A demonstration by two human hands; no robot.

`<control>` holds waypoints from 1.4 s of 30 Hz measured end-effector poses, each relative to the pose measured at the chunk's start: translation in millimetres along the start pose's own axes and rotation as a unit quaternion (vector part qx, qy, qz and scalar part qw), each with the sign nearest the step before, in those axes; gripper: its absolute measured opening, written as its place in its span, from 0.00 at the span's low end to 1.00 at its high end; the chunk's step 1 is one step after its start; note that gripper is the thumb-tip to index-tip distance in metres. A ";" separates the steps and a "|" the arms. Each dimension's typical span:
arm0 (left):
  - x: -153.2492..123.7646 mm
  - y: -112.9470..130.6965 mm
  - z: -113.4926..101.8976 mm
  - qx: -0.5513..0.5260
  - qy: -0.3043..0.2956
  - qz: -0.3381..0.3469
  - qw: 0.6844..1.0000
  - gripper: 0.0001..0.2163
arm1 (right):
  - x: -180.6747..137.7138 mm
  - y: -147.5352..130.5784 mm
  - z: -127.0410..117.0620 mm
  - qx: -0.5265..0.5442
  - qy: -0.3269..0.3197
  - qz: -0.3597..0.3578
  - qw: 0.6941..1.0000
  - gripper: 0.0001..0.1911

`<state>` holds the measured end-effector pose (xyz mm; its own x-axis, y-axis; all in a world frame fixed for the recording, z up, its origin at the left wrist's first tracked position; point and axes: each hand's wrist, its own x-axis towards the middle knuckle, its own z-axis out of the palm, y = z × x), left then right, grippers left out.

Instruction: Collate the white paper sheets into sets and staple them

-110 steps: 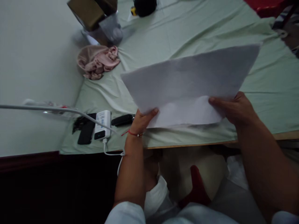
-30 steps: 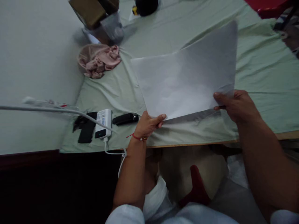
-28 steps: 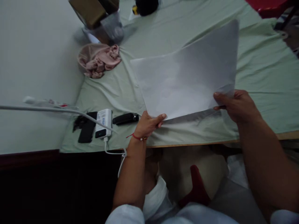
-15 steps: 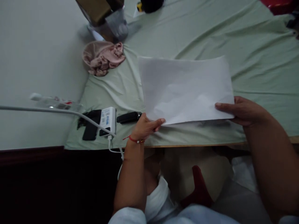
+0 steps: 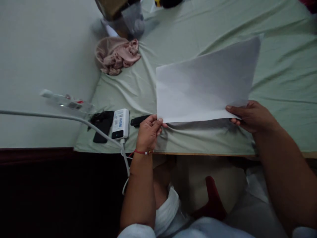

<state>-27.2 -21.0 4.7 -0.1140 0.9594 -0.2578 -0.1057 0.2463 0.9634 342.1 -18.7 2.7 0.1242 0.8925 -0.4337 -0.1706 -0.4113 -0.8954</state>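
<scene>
A blank white sheet of paper [image 5: 203,86] is held up over the green-covered table, its far right corner raised higher than the left. My left hand [image 5: 150,130], with a red string bracelet at the wrist, pinches the near left corner between thumb and fingers. The near right part of the sheet is gripped by my right hand [image 5: 250,115], thumb on top and fingers underneath. Just behind my left hand lies a black object [image 5: 138,121], partly hidden by that hand.
A white power bank [image 5: 120,124] with a cable plugged in lies beside a black phone [image 5: 104,127]. A clear plastic bottle [image 5: 66,100] is by the wall. Crumpled pink cloth [image 5: 119,56] sits farther back, near a box [image 5: 111,8]. A grey tube [image 5: 49,114] crosses at left.
The sheet's right side has tilted up and away. My left hand has shifted to the sheet's near left corner. The view has moved slightly, so the table objects appear farther right.
</scene>
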 end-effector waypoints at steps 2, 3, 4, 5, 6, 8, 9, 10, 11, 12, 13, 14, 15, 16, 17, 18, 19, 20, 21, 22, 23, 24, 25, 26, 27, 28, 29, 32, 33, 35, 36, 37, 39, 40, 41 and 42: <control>1.0 -3.4 -2.5 0.009 0.056 0.020 0.998 0.14 | 0.8 -2.5 6.3 0.000 0.017 0.007 1.000 0.25; 1.2 -5.4 -3.5 0.015 0.086 0.036 0.995 0.12 | 0.9 -3.5 9.3 -0.003 0.022 0.013 1.000 0.26; 1.1 -7.5 -4.5 0.023 0.116 0.059 0.991 0.10 | 0.8 -4.4 12.3 -0.007 0.026 0.017 0.999 0.26; 0.5 -9.8 -5.4 0.032 0.145 0.087 0.985 0.08 | 0.4 -5.2 15.1 -0.010 0.030 0.021 0.999 0.26; -0.3 -12.1 -6.4 0.045 0.172 0.119 0.977 0.07 | -0.2 -5.9 17.6 -0.012 0.032 0.024 0.999 0.26; -2.3 -16.4 -8.9 0.082 0.218 0.180 0.956 0.04 | -2.4 -7.2 22.2 -0.016 0.034 0.030 0.999 0.24; -3.0 -18.2 -10.5 0.104 0.237 0.203 0.944 0.03 | -3.7 -7.7 24.2 -0.020 0.034 0.034 0.999 0.23; -3.3 -19.8 -12.4 0.125 0.258 0.221 0.932 0.02 | -4.9 -8.1 26.2 -0.027 0.035 0.040 0.998 0.22; -3.1 -21.1 -14.7 0.145 0.282 0.234 0.919 0.02 | -6.0 -8.3 28.1 -0.035 0.036 0.047 0.998 0.22; -2.5 -22.2 -17.3 0.165 0.306 0.244 0.905 0.04 | -6.9 -8.3 29.9 -0.044 0.038 0.054 0.997 0.22; -1.6 -23.3 -20.3 0.188 0.327 0.252 0.891 0.05 | -7.5 -7.8 31.6 -0.053 0.039 0.060 0.996 0.22; -0.4 -24.5 -23.6 0.213 0.343 0.259 0.878 0.06 | -7.7 -7.0 33.1 -0.061 0.040 0.064 0.995 0.23; 1.1 -26.0 -27.2 0.241 0.350 0.265 0.866 0.07 | -7.5 -5.7 34.3 -0.066 0.037 0.066 0.995 0.23; 2.9 -27.8 -31.0 0.268 0.348 0.271 0.857 0.08 | -6.9 -3.9 35.2 -0.068 0.032 0.065 0.995 0.23; 4.9 -30.1 -34.7 0.292 0.336 0.278 0.851 0.09 | -5.9 -1.9 35.6 -0.067 0.026 0.062 0.995 0.23; 7.2 -32.9 -38.3 0.311 0.319 0.282 0.850 0.10 | -4.7 0.5 35.7 -0.064 0.021 0.059 0.996 0.23; 9.7 -36.0 -41.6 0.323 0.299 0.283 0.852 0.11 | -3.2 2.9 35.5 -0.060 0.016 0.056 0.996 0.22; 12.2 -39.1 -44.4 0.330 0.281 0.280 0.857 0.12 | -1.7 5.3 35.1 -0.057 0.011 0.054 0.997 0.22; 14.7 -42.2 -46.8 0.334 0.264 0.274 0.862 0.12 | -0.2 7.4 34.6 -0.055 0.008 0.053 0.997 0.22; 16.8 -44.9 -48.6 0.334 0.251 0.268 0.868 0.13 | 1.1 9.3 34.1 -0.054 0.004 0.053 0.997 0.22; 18.4 -47.1 -50.0 0.332 0.238 0.262 0.874 0.14 | 2.2 10.6 33.6 -0.052 0.000 0.053 0.997 0.23; 19.5 -48.6 -50.9 0.327 0.226 0.258 0.881 0.14 | 2.8 11.5 33.3 -0.048 -0.005 0.051 0.998 0.23; 20.0 -49.5 -51.5 0.320 0.216 0.256 0.886 0.14 | 3.0 11.7 33.2 -0.045 -0.009 0.048 0.998 0.22; 19.9 -49.8 -51.7 0.314 0.208 0.255 0.891 0.14 | 2.7 11.3 33.3 -0.041 -0.012 0.045 0.998 0.22; 19.5 -49.6 -51.6 0.308 0.203 0.254 0.894 0.14 | 2.0 10.4 33.7 -0.039 -0.015 0.043 0.998 0.21; 18.9 -49.3 -51.2 0.305 0.199 0.253 0.896 0.14 | 1.0 9.0 34.4 -0.038 -0.014 0.041 0.998 0.20; 18.1 -48.8 -50.4 0.304 0.196 0.251 0.898 0.14 | -0.3 7.3 35.3 -0.038 -0.011 0.041 0.998 0.20; 16.2 -48.1 -47.1 0.305 0.191 0.250 0.899 0.14 | -4.6 2.2 38.7 -0.042 0.013 0.045 0.998 0.19; 15.8 -48.1 -45.9 0.304 0.189 0.251 0.899 0.14 | -5.9 1.0 39.6 -0.044 0.020 0.047 0.998 0.19; 15.6 -48.4 -44.3 0.300 0.187 0.256 0.900 0.13 | -7.5 -0.1 40.2 -0.048 0.030 0.052 0.997 0.19; 15.7 -48.4 -44.0 0.300 0.185 0.259 0.899 0.13 | -7.8 0.0 39.9 -0.049 0.031 0.055 0.997 0.19; 15.9 -48.5 -44.1 0.300 0.182 0.260 0.899 0.13 | -7.6 0.6 39.0 -0.049 0.029 0.055 0.997 0.19; 16.5 -48.5 -45.3 0.303 0.176 0.259 0.900 0.12 | -6.3 2.6 36.2 -0.044 0.020 0.050 0.998 0.19; 16.8 -48.6 -46.0 0.306 0.172 0.258 0.900 0.12 | -5.2 4.0 34.6 -0.040 0.013 0.046 0.998 0.20; 17.0 -49.0 -46.6 0.311 0.168 0.257 0.899 0.12 | -3.9 5.4 33.1 -0.036 0.005 0.043 0.998 0.20; 17.1 -49.7 -47.0 0.318 0.165 0.257 0.898 0.12 | -2.5 6.8 31.8 -0.033 -0.001 0.042 0.999 0.21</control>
<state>-70.3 -23.2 -51.1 -0.2829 0.9019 0.3263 0.6179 -0.0889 0.7812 309.5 -17.8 1.0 0.1093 0.8551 -0.5068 -0.1157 -0.4954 -0.8609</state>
